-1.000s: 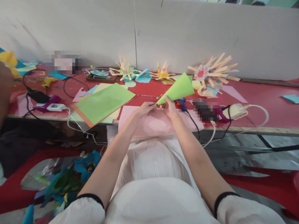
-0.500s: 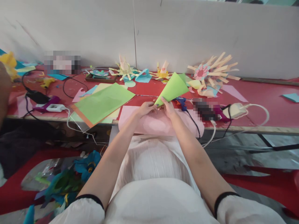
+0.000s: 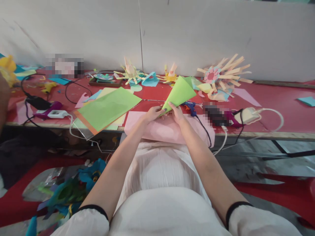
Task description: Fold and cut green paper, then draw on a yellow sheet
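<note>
A light green paper cone (image 3: 180, 93) is held over the table's front edge, its narrow tip toward me and its wide end pointing away to the right. My left hand (image 3: 155, 113) pinches the tip from the left. My right hand (image 3: 175, 111) grips the lower right side, thumb lying on top of the paper. Some fingers of both hands are hidden under the cone. Below the hands a pink paper sheet (image 3: 147, 126) hangs over the edge. Just right of my right hand lies a blue glue gun (image 3: 190, 107) with a black cord.
Green and orange sheets (image 3: 110, 106) lie in a stack on the left. Paper crafts (image 3: 131, 73) and a strip-paper flower (image 3: 212, 76) stand along the back. Power strips (image 3: 50, 111) with cables sit on the red table (image 3: 275, 111). A person's arm (image 3: 3, 101) shows at far left.
The cone has turned slightly and shifted a little left, and its wide end looks a bit narrower. Both hands keep their hold with small finger movements.
</note>
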